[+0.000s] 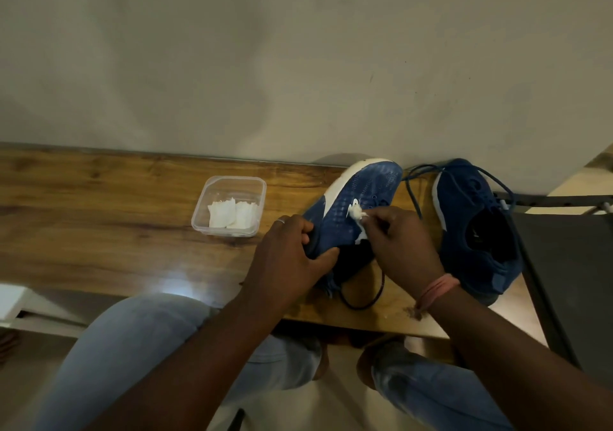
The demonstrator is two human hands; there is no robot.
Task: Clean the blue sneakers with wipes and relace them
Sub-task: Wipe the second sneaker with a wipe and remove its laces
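The near sneaker (356,205) is bright blue mesh with a white sole edge; the right sneaker (474,228) is darker navy with blue laces (414,195); white wipes (232,214) sit in a clear tub (202,213); the table (99,215) is brown wood-grain; the wall (298,49) is pale grey.

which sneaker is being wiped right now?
The left sneaker, tilted with its white sole edge showing: left hand grips its heel, right hand presses a wipe on it. The right sneaker sits untouched.
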